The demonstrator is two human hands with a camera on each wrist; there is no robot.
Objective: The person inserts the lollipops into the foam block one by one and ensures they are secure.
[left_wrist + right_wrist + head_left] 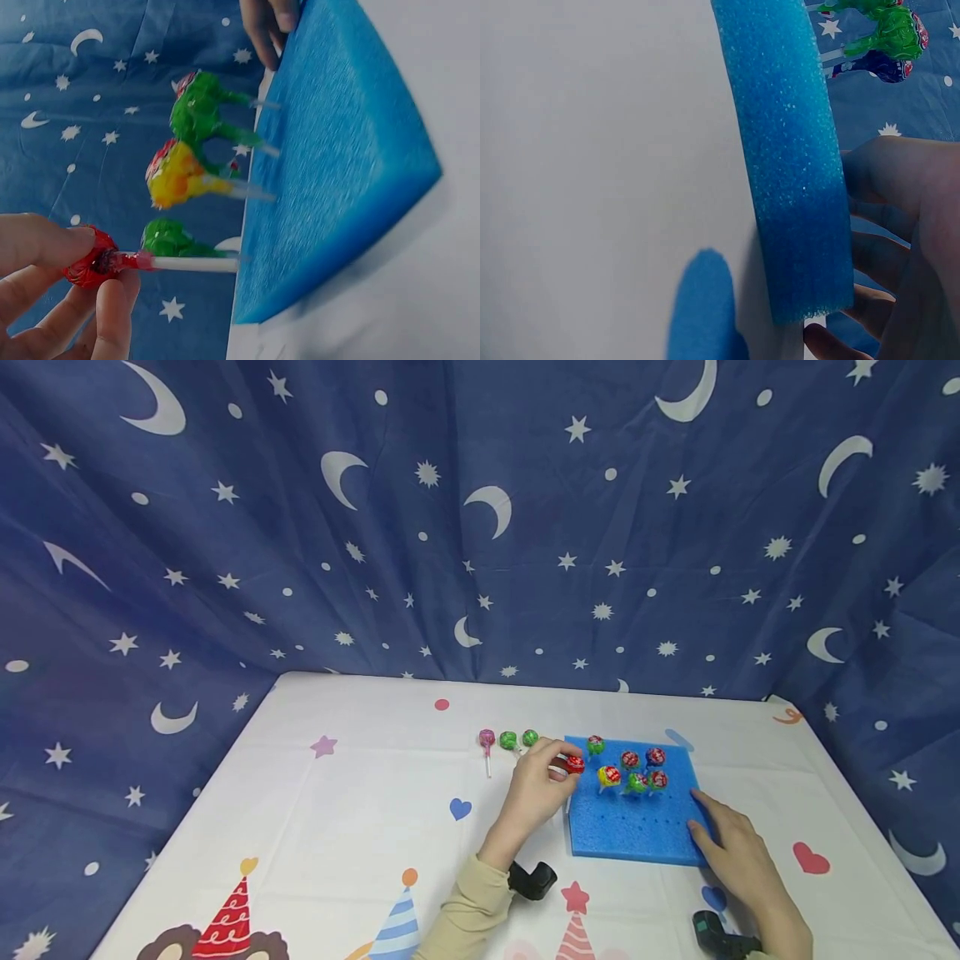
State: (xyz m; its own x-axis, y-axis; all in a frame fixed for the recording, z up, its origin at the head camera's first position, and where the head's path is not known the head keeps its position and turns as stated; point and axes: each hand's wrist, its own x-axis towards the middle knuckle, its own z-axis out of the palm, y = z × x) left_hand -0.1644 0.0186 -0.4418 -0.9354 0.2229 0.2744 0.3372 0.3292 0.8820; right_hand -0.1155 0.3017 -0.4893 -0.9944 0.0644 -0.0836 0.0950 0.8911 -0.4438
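Observation:
In the head view a blue foam block (630, 835) lies on the table, with rows of small holes across its front part. My left hand (531, 793) pinches a red lollipop (575, 765) by its wrapped head over the block's left edge. From the left wrist, its white stick (196, 264) points at the foam, the tip right by the surface. Several wrapped lollipops stand in the back part, among them a yellow one (608, 777) and a green one (596, 745). My right hand (738, 852) rests along the block's right edge, fingers extended, as the right wrist view also shows.
Behind my left hand, a pink lollipop (487, 739) and two green lollipops (508, 741) lie on the table. A white cloth (360, 810) printed with hearts, stars and party hats covers it. Beyond the back edge hangs a dark blue curtain (525, 643) with moons and stars.

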